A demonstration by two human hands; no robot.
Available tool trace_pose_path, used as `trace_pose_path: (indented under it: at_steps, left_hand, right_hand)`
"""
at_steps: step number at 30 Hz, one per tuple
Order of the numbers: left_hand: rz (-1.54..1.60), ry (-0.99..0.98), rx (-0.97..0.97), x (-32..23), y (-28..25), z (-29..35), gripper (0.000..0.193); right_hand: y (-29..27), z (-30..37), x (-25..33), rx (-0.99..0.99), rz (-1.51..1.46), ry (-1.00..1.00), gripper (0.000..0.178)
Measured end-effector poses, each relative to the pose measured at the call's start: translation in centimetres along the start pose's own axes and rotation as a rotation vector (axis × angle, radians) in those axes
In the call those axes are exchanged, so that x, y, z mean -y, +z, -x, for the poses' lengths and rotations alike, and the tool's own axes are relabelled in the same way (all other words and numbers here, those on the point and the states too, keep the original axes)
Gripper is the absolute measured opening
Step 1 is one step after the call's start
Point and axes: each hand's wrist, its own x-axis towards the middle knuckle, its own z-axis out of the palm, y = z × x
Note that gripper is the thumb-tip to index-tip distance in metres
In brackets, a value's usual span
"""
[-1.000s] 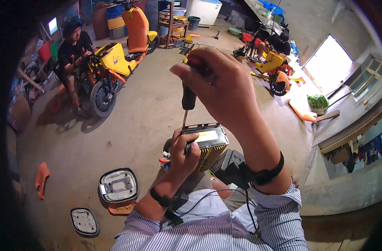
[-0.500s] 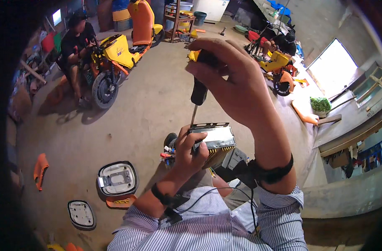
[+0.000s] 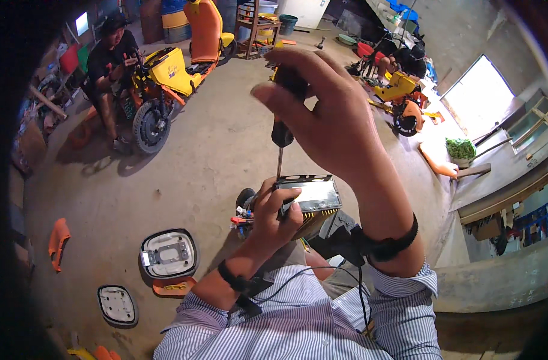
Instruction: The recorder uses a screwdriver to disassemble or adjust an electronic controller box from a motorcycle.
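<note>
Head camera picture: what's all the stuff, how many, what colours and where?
Thin-shafted screwdriver: one, black handle, centre
Rectangular finned metal box: one, black and gold, below it
Two-wheeled vehicles: two, yellow and orange, upper left and upper right
Rounded black-rimmed shells: two, white, lower-left floor
Curved panels: several, orange, left and right floor
Wooden chair: one, brown, top centre
Round bucket: one, dark green, right of chair
Leafy bundle: one, green, far right
Wall clutter: too jumbled to count, mixed colours, left
Other people: two, dark tops, near the vehicles
Left hand: one, bare, on the box
Right hand: one, bare, around the screwdriver handle
</note>
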Motion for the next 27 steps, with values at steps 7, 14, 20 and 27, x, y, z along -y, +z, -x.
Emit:
trace_pose_path:
  at_steps: [7, 14, 20, 27]
  left_hand:
    - [-0.004, 0.005, -0.013, 0.3, -0.2, 0.1, 0.023]
    - [-0.037, 0.003, -0.011, 0.1, 0.1, 0.3, 0.024]
    - [-0.019, -0.014, -0.001, 0.3, 0.0, 0.4, 0.025]
    - [-0.044, -0.015, 0.018, -0.1, -0.1, 0.3, 0.026]
  right_hand:
    - [-1.1, -0.2, 1.0, 0.119, -0.192, 0.185, 0.033]
    - [-1.6, -0.3, 0.4, 0.109, -0.322, 0.289, 0.04]
    - [-0.9, 0.0, 1.0, 0.063, -0.04, 0.21, 0.029]
    - [-0.8, 0.1, 0.7, 0.135, -0.404, 0.23, 0.036]
